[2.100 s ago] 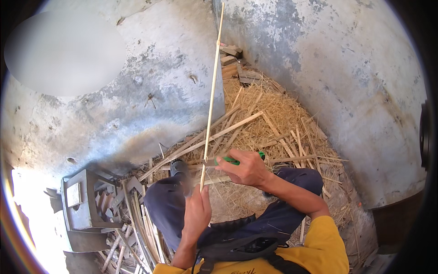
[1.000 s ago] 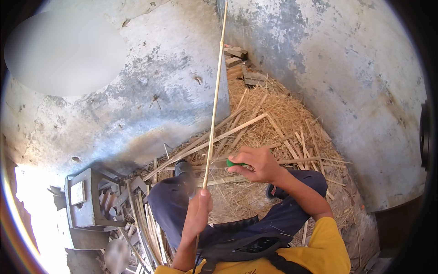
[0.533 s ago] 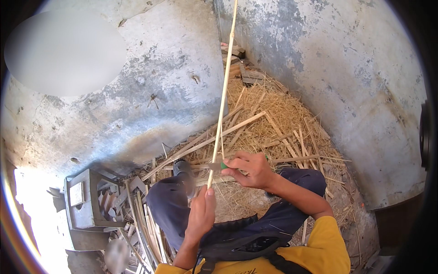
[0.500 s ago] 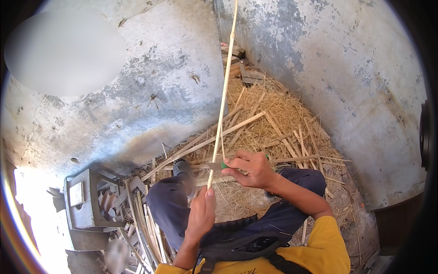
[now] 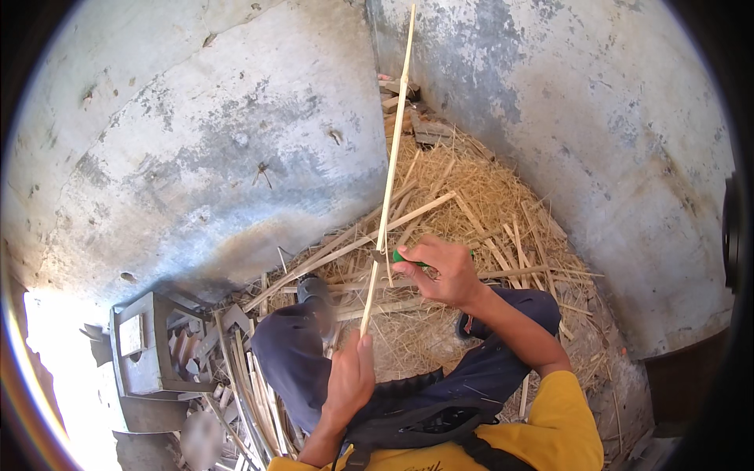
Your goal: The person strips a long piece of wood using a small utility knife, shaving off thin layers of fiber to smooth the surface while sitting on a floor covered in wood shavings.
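Note:
My left hand (image 5: 350, 378) is closed round the near end of a long, pale bamboo strip (image 5: 393, 165), which slants up and away toward the wall corner. In my right hand (image 5: 441, 272) is a knife with a green handle (image 5: 399, 257). Its short blade (image 5: 381, 256) lies across the strip, a good way beyond my left hand. A thin sliver (image 5: 389, 271) hangs off the strip beside the blade. Both hands are above my bent legs in dark trousers.
Straw-like shavings (image 5: 479, 196) and loose bamboo pieces (image 5: 416, 212) cover the floor ahead. Long strips (image 5: 251, 392) lie by my left leg. A grey box-like frame (image 5: 149, 345) stands at the left. Weathered walls (image 5: 597, 157) meet in the corner ahead.
My right hand has moved the knife forward along the strip, away from my left hand. The left hand has shifted slightly nearer to me, and the strip's far tip now shows.

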The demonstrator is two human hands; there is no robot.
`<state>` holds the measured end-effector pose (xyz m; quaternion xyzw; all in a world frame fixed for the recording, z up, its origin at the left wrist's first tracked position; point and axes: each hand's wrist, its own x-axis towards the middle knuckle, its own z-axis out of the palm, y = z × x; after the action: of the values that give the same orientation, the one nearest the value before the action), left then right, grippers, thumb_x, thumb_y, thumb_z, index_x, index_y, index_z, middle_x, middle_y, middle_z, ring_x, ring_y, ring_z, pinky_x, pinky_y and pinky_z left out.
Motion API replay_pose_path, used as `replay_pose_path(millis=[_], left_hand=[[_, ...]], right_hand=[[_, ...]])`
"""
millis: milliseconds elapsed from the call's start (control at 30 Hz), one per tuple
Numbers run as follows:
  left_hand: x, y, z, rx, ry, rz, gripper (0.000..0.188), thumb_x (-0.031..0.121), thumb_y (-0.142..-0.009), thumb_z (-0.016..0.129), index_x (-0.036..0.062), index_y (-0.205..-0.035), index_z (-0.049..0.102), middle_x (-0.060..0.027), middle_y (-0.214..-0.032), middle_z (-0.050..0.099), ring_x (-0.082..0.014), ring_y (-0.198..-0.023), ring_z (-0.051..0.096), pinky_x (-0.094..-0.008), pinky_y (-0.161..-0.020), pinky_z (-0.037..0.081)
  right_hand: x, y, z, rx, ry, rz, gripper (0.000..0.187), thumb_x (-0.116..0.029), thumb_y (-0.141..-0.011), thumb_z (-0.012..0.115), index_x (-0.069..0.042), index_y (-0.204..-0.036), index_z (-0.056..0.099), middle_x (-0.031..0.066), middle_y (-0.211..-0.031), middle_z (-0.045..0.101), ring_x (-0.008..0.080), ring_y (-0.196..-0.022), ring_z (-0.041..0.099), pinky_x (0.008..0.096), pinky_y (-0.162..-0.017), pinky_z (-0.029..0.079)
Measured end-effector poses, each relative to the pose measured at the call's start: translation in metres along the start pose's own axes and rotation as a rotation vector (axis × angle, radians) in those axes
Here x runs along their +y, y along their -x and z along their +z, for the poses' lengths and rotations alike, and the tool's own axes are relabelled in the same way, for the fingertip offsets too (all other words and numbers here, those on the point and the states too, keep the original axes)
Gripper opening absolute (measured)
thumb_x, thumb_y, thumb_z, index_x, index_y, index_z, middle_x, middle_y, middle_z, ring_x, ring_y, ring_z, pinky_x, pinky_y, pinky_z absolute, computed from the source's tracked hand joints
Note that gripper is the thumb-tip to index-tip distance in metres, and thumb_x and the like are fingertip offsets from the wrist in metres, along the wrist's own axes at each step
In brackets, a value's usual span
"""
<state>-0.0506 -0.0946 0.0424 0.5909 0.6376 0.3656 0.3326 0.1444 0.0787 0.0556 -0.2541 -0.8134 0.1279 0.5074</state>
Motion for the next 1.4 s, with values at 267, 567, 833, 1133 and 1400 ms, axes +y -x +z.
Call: replay_pose_path(millis=[267,567,833,1133,1400], left_hand=[[-0.012,0.014,0.001,-0.005,-0.098,0.097,0.021,0.014,-0.11,0.045,-0.0028,-0.102,0.053,-0.0275,-0.07,0.055,-0.0523,-0.064,0.057,-0.0561,-0.057,0.042],[-0.035,0.046,0.006,-0.122,-0.112,-0.001,0.018,0.014,-0.109,0.049,-0.002,-0.104,0.054,-0.0298,-0.07,0.059,-0.0531,-0.069,0.059,-0.06,-0.06,0.044],[-0.033,0.052,-0.004,-0.102,-0.164,-0.043,0.027,0.024,-0.112,0.047,0.0007,-0.101,0.054,-0.0294,-0.074,0.062,-0.0548,-0.072,0.058,-0.0618,-0.067,0.044],[-0.054,0.019,-0.026,-0.574,0.916,-0.515,0.061,0.06,-0.112,0.025,0.0108,-0.085,0.049,0.0073,-0.058,0.034,-0.0038,-0.041,0.028,-0.0216,-0.037,0.024],[-0.073,0.007,-0.016,-0.816,1.182,-0.527,0.068,0.063,-0.11,0.025,0.0062,-0.081,0.05,0.0054,-0.055,0.035,-0.0055,-0.036,0.025,-0.0222,-0.034,0.023]], right_hand=[[0.016,-0.008,-0.004,0.045,0.042,0.042,0.021,-0.023,-0.09,0.083,-0.005,-0.099,0.077,0.0113,-0.087,0.074,0.0255,-0.068,0.07,0.0345,-0.059,0.055],[0.103,-0.025,-0.029,0.127,0.146,0.327,0.018,-0.022,-0.097,0.077,-0.004,-0.095,0.075,0.0041,-0.071,0.067,0.0108,-0.059,0.056,0.0296,-0.052,0.042],[0.111,-0.038,-0.034,0.231,0.031,0.368,0.02,-0.025,-0.104,0.07,-0.005,-0.102,0.066,-0.0022,-0.069,0.059,0.0083,-0.056,0.045,0.03,-0.054,0.034],[0.084,-0.028,-0.033,0.148,-0.68,0.743,0.028,-0.028,-0.107,0.064,-0.004,-0.121,0.065,-0.0049,-0.073,0.052,0.0019,-0.053,0.041,0.02,-0.046,0.031],[0.056,-0.018,-0.018,0.068,-0.755,0.803,0.042,-0.021,-0.105,0.068,-0.001,-0.141,0.063,-0.0041,-0.076,0.056,0.0016,-0.053,0.039,0.0208,-0.048,0.03]])
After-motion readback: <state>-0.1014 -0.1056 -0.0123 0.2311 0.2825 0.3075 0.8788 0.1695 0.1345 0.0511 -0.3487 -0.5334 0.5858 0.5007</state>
